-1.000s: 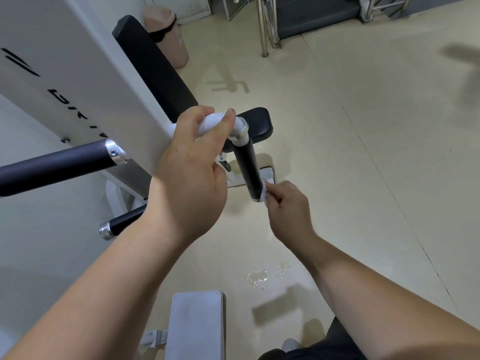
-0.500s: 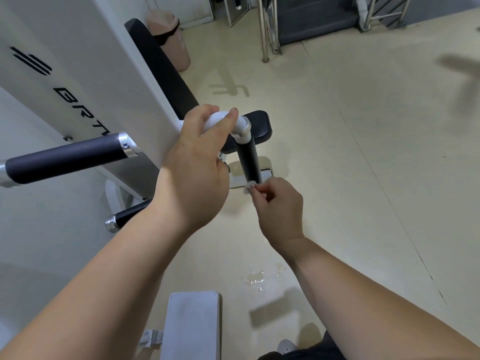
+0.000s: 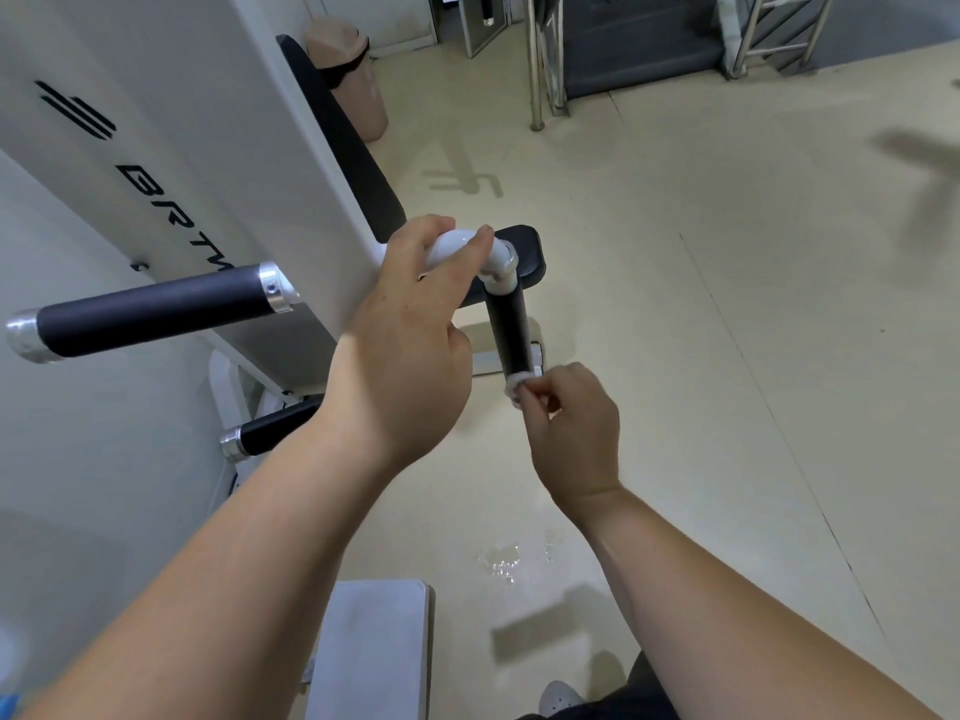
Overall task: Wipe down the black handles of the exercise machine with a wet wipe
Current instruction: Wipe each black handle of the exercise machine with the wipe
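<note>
The left hand [image 3: 410,345] is up on the white curved metal tube [image 3: 451,247] of the exercise machine, fingers and thumb curled round the bend just above the chrome collar. Below that collar hangs the short black foam-covered handle [image 3: 509,330], pointing down toward the floor. The right hand [image 3: 571,428] sits at its lower tip, fingertips bunched together and pinching a small crumpled white wet wipe [image 3: 516,383], which is pressed against the handle's end. Over on the left, a long black handle with silver end caps [image 3: 150,314] juts out from the white machine panel with black lettering [image 3: 182,148], and a shorter black handle [image 3: 275,428] pokes out lower down, partly behind the left wrist. A small puddle of water [image 3: 501,561] glints on the cream floor [image 3: 727,304] beneath the right forearm. A beige bin [image 3: 353,80] stands at the back.
</note>
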The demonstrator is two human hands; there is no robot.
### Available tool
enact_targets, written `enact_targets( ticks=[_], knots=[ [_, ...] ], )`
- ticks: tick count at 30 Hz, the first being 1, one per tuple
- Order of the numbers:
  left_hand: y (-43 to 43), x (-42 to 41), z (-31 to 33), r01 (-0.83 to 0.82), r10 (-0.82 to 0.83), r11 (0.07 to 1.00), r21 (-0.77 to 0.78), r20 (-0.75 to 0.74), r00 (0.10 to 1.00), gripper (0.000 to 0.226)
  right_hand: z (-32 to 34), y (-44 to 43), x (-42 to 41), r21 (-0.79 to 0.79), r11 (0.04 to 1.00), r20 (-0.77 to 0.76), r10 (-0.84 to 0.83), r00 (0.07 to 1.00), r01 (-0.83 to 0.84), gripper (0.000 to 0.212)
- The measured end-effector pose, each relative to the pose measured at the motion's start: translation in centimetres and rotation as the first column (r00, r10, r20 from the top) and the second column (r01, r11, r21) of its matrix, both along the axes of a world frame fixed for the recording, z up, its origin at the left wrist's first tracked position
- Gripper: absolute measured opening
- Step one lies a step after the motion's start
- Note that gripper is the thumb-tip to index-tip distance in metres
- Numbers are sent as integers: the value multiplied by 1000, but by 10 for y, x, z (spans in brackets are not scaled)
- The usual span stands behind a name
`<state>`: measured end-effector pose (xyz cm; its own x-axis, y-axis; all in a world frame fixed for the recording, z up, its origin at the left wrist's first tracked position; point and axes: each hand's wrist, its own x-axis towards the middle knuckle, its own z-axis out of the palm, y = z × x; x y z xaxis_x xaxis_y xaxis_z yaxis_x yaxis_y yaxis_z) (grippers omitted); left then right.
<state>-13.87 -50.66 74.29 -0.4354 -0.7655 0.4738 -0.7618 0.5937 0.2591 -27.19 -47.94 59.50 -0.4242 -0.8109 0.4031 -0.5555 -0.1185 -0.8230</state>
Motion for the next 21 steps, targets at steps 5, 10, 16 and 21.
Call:
enact_targets(
  ticks=[5,10,16,21],
  knots=[
    [3,-3,0,-24,23,999,-23,-30,999,71,68,-15,-12,-240,969,35,72,997,-62,15],
    [-1,-7,0,-40,40,999,0,-49,998,70,19,-15,-12,11,979,94,204,975,-205,32],
    [-2,-7,1,-56,56,998,0,-57,997,71,21,-19,-17,51,979,155,188,970,-198,26],
    [-3,-7,0,-51,51,999,-5,-54,997,72,89,-32,-15,-288,946,134,193,972,-148,11]
  ],
)
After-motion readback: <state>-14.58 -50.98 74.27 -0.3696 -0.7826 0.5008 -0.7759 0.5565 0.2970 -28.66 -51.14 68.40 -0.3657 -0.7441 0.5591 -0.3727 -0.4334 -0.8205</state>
